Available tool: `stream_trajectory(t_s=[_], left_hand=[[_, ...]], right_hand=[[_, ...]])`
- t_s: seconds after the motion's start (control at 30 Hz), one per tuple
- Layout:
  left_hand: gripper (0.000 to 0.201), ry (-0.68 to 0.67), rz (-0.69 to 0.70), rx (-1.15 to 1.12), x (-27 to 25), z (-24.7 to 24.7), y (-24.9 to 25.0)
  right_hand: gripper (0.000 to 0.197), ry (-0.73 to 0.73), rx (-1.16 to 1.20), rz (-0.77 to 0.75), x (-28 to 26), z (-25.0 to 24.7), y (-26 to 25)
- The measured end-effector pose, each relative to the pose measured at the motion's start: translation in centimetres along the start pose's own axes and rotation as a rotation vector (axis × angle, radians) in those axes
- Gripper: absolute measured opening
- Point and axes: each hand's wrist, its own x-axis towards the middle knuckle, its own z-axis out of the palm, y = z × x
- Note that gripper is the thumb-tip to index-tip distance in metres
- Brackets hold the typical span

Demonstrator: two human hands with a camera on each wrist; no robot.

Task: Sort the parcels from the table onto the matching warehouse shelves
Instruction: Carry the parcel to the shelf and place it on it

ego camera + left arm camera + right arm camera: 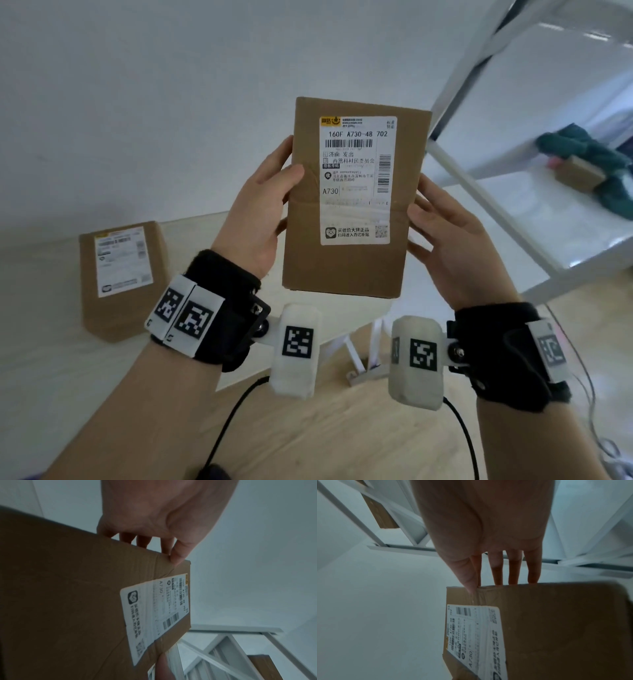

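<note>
A brown cardboard parcel (342, 267) is held upright in the air in front of me, its white label reading A730 facing me. My left hand (274, 198) grips its left edge, thumb on the front face and fingers behind. My right hand (431, 219) grips the right edge the same way. The left wrist view shows the parcel (68, 588) below the left hand (154, 520). In the right wrist view the right hand (488, 527) pinches the parcel (556, 628) at its upper edge. A white shelf rack (479, 192) stands to the right.
A second labelled cardboard parcel (120, 277) lies on the pale table (41, 342) at the left. On a rack shelf (548, 222) sit a small cardboard box (579, 174) and a teal soft bundle (603, 157). A white wall is behind; wooden floor (342, 428) lies below.
</note>
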Motion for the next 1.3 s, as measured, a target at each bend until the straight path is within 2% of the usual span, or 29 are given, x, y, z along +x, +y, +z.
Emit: stream_trajectory(t_s=[0.3, 0.6, 0.77, 1.03, 1.17, 1.3], left_hand=[[0.046, -0.131, 0.11, 0.058, -6.9, 10.7, -1.0], [0.048, -0.298, 0.216, 0.131, -16.1, 28.3, -4.5], [0.048, -0.382, 0.232, 0.15, -18.9, 37.6, -6.6], [0.045, -0.453, 0.264, 0.236, -18.7, 49.3, -7.5], [0.042, -0.491, 0.276, 0.216, -16.8, 54.1, -7.6], [0.044, -0.528, 0.348, 0.191, -13.6, 58.7, -7.4]], right_hand=[[0.045, 0.037, 0.072, -0.12, -7.5, -10.6, -2.2], [0.045, 0.178, 0.182, -0.2, -18.4, -27.8, -4.0], [0.045, 0.246, 0.153, -0.236, -22.8, -36.4, -5.2], [0.041, 0.361, 0.237, -0.26, -23.1, -47.1, -6.6], [0.037, 0.414, 0.197, -0.285, -21.1, -51.6, -8.0], [0.037, 0.451, 0.169, -0.346, -18.0, -55.9, -9.8]])
